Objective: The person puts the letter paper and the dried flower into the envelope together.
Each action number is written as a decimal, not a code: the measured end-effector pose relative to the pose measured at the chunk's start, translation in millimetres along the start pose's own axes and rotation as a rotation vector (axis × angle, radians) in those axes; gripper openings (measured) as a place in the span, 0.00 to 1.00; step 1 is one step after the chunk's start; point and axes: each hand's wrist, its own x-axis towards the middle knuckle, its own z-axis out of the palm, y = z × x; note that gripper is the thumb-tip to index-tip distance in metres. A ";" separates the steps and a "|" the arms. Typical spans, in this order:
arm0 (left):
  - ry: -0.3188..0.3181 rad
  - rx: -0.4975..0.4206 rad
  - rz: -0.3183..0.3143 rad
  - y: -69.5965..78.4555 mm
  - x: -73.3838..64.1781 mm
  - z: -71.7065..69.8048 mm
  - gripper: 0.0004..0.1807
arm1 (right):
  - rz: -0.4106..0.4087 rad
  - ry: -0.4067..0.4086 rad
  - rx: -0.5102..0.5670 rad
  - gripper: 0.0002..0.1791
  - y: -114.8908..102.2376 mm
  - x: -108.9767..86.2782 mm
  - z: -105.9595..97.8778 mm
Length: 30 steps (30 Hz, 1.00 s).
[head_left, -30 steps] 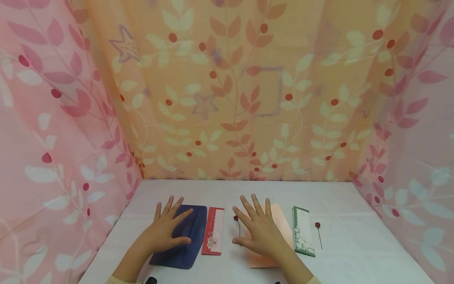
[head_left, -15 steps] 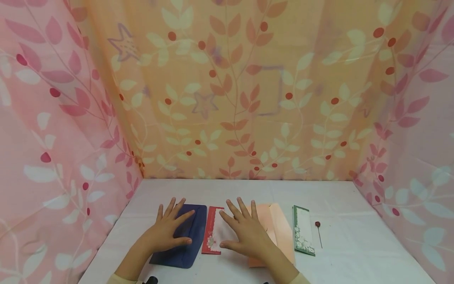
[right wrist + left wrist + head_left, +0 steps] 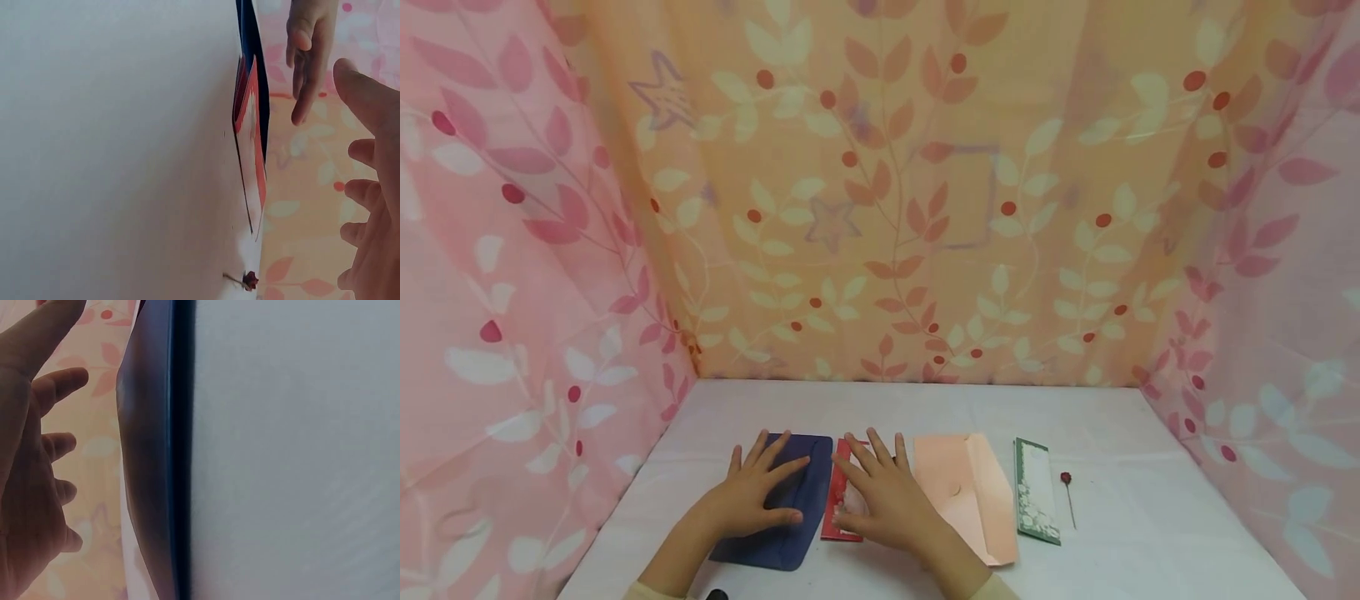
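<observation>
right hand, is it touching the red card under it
Apart. The right wrist view shows it: between the right hand and the red card, a wide strip of the patterned backdrop is plainly visible.

The dark blue envelope (image 3: pixel 802 487) lies flat, partly covered from view, with a lengthwise crease near its right edge and slanted corners. Just to its right lies the red folded card (image 3: pixel 844 496), narrow, upright lengthwise, with a pale panel and layers slightly parted.
</observation>
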 end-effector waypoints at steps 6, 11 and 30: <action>-0.028 0.001 -0.004 -1.3 -3.1 -0.4 0.47 | 0.014 -0.021 0.095 0.48 -10.0 10.1 6.1; -0.052 -0.034 -0.009 -0.2 -2.9 -2.0 0.47 | 0.052 -0.028 0.156 0.46 -16.0 17.6 15.3; -0.130 -0.090 -0.043 -2.2 1.0 0.0 0.47 | 0.188 -0.112 0.255 0.28 -20.6 34.4 42.0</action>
